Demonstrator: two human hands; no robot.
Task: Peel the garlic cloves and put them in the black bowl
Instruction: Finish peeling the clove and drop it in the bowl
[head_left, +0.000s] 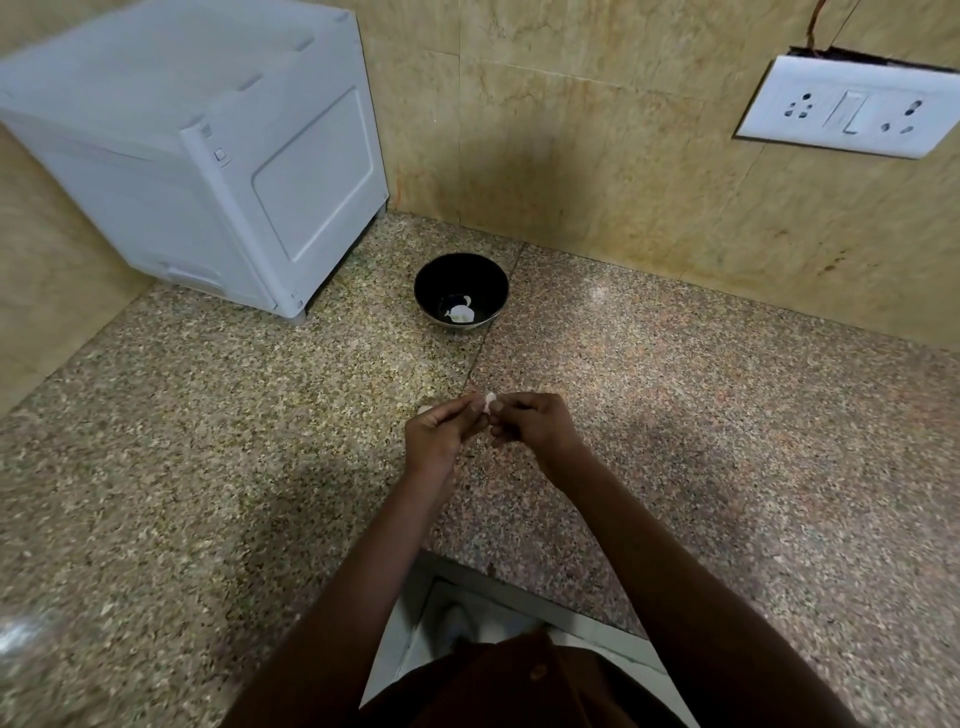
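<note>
Pinched between the fingertips of left hand (439, 431) and right hand (535, 423), a small pale garlic clove (490, 399) is held above the speckled granite surface (208, 467), its long axis too small to tell, round glossy black bowl (441, 275) beyond, peeled white pieces seen inside.

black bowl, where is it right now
In the head view the black bowl sits on the speckled counter near the back wall, just right of the white appliance, beyond both hands.

A white plastic cabinet (197, 150) is sitting on the speckled granite counter (182, 441), far left beyond the fingers; a white switchboard (852, 106) is hanging upper right on the tiled wall (571, 130).
</note>
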